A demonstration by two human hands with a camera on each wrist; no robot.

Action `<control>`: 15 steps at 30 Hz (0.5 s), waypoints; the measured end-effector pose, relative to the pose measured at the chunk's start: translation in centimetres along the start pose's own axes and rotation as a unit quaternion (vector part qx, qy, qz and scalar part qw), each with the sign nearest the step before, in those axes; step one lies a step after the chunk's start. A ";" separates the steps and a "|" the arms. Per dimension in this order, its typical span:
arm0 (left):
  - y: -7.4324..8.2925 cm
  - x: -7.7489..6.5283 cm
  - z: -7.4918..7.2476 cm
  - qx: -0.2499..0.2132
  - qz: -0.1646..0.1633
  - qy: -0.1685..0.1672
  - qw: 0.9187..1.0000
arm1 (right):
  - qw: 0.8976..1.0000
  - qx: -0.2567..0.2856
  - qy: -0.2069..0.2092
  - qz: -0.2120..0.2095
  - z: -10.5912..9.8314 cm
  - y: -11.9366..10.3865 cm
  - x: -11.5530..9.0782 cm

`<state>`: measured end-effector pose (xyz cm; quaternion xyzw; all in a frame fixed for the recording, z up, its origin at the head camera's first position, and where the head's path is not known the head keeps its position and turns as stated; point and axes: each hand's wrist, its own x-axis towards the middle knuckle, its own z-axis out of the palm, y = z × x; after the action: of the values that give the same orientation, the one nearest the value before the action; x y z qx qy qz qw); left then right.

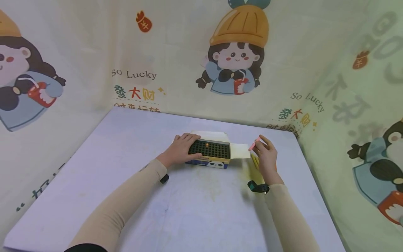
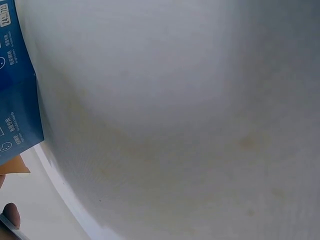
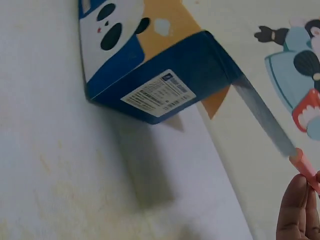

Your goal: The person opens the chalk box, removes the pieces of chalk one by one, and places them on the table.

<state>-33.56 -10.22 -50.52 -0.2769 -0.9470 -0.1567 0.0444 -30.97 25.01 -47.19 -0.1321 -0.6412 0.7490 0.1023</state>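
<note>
An open cardboard box (image 1: 210, 163) with a panda print stands on the table, its black tray (image 1: 217, 149) of round holes facing up. One orange-brown stick (image 1: 207, 145) pokes out of a hole. My left hand (image 1: 181, 147) grips the box's left end, fingers over the top and thumb at the front edge. To the right of the box, my right hand (image 1: 266, 155) pinches a pink crayon-like stick (image 1: 254, 144) between thumb and fingers. In the right wrist view that stick (image 3: 304, 167) overlaps the end of the side flap (image 3: 265, 117).
Several yellow sticks (image 1: 255, 161) lie under my right hand, and a bit of orange shows behind it. The box's white back flap (image 1: 209, 135) and right flap (image 1: 240, 151) are spread out. A printed cloth (image 1: 176, 52) hangs around the white table (image 1: 195, 213).
</note>
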 end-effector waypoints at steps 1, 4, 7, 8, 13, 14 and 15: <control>0.0 0.0 0.0 0.000 0.000 0.000 1.000 | 1.000 0.007 0.003 0.005 -0.3 0.1 0.1; 0.0 -0.1 -0.1 -0.002 0.002 0.003 1.000 | 1.000 0.007 0.007 0.009 -1.1 0.5 0.3; 0.0 -0.1 -0.1 -0.004 0.002 0.003 1.000 | 0.999 -0.036 0.009 0.010 -1.7 1.0 0.4; 0.0 -0.1 -0.1 -0.006 0.002 0.003 1.000 | 0.998 -0.057 0.008 0.009 -1.9 1.1 0.5; -0.1 0.0 -0.1 -0.010 0.004 0.003 1.000 | 0.984 -0.181 -0.007 -0.005 -2.6 2.0 0.8; -0.1 0.0 0.0 -0.010 0.005 0.004 1.000 | 0.978 -0.208 -0.012 -0.011 -2.7 2.2 0.8; -0.1 0.0 0.0 -0.009 0.006 0.005 1.000 | 0.971 -0.237 -0.016 -0.017 -2.7 2.3 0.9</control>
<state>-33.63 -10.29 -50.54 -0.2823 -0.9436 -0.1667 0.0472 -30.85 27.49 -49.92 -0.1298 -0.8043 0.5756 0.0706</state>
